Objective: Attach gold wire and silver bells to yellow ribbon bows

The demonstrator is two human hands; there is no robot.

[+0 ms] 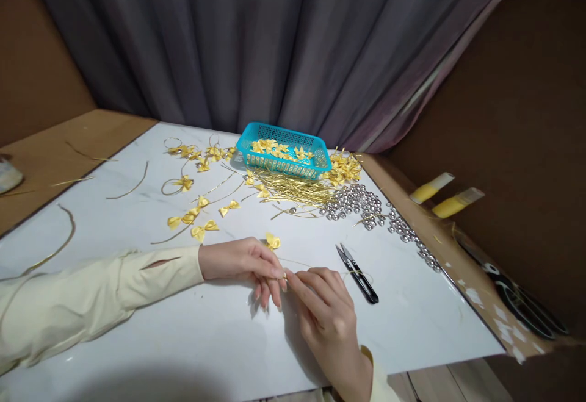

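Near the front of the white surface (183, 341), the left hand (238, 262) and right hand (327, 310) meet, fingers of both pinched closed on a thin gold wire (315, 265). A yellow bow (273, 241) lies just beyond the left hand. Black snips (357, 274) rest just right; a blue basket (284, 150) sits far back.

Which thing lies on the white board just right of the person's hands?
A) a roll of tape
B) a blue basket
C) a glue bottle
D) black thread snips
D: the black thread snips lie flat on the white board, just right of the right hand.
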